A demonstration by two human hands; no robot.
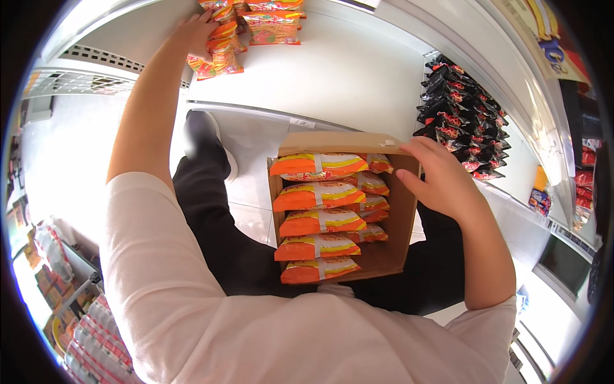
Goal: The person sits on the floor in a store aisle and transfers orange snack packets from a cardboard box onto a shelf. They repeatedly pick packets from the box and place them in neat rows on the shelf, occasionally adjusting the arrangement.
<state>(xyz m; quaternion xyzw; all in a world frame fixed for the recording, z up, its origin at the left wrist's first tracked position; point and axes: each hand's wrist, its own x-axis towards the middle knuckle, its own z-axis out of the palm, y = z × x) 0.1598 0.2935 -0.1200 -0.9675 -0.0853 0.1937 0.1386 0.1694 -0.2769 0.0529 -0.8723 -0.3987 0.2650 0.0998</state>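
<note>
My left hand (193, 37) is stretched out to the shelf at the upper left. It lies against the left side of the orange snack bags (223, 50), thumb and fingers spread along them; whether it grips one cannot be made out. An open cardboard carton (400, 216) stands tilted between my legs, its mouth facing me. Inside are stacked orange and yellow snack bags (319, 221), with a second column behind to the right. My right hand (439, 177) holds the carton's upper right corner, fingers over the edge and thumb at the inner side.
More orange bags (272, 28) stand in a row on the white shelf (326, 72). Black snack packets (463, 120) fill its right part. A price label (302, 123) sits on the shelf's front edge. Wrapped goods (96, 341) are at the lower left, and a wire rack (79, 81) at the upper left.
</note>
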